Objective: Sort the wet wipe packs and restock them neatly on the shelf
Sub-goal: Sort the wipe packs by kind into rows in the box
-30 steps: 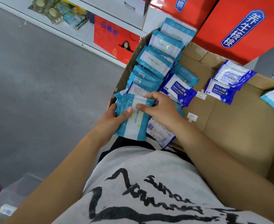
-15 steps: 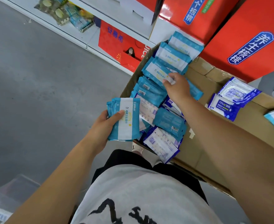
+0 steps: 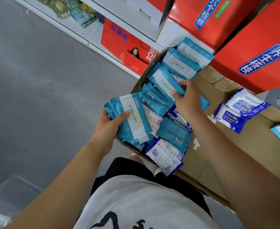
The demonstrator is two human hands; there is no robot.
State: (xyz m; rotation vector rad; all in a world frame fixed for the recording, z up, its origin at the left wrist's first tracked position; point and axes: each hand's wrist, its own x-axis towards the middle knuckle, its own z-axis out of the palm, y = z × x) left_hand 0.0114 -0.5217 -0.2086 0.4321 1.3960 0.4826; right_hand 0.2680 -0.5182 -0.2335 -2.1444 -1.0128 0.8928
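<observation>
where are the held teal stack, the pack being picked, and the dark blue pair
teal stack [image 3: 136, 123]: head view, white front panel
pack being picked [image 3: 165, 82]: head view, white middle
dark blue pair [image 3: 231, 119]: head view, lower pack's face

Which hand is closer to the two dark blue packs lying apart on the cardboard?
Right. The right hand grips a teal pack left of the dark blue packs; the left hand holds a teal stack farther left.

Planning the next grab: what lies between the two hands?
In the head view, teal packs lie barcode-up in the box between the left hand, holding a stack, and the right hand, gripping another pack.
</observation>
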